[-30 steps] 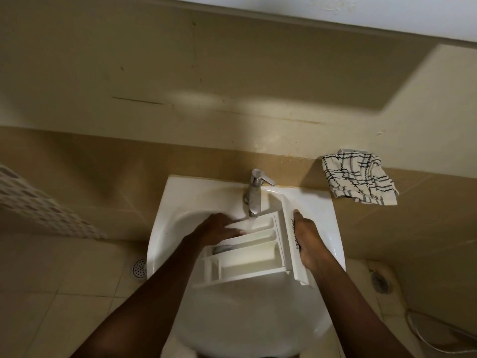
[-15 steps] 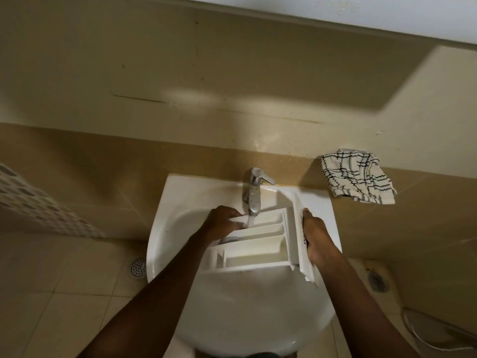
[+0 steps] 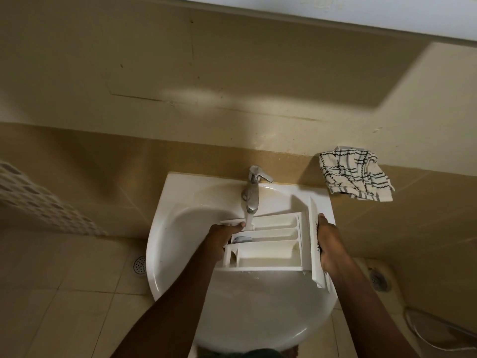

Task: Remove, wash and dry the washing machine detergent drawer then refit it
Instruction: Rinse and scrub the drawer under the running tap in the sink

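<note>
Head cam: I held the detergent drawer (image 3: pixel 268 244) over the sink (image 3: pixel 258 319), compartments up under the running tap (image 3: pixel 251 192) so they'd flush. My left hand (image 3: pixel 222 239) had its fingers curled on the back end and my right hand (image 3: pixel 330 244) gripped the front panel to steady it.

Both hands hold the white detergent drawer (image 3: pixel 268 241) over the sink (image 3: pixel 258 313): left hand (image 3: pixel 222 239) grips its back end, right hand (image 3: pixel 329 244) its front panel. Tap (image 3: pixel 251 192) water runs into a compartment just beside the left hand's fingers.

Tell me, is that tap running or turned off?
Running. A white stream of water drops from the tap onto the detergent drawer, which the left hand and right hand hold over the sink.
</note>
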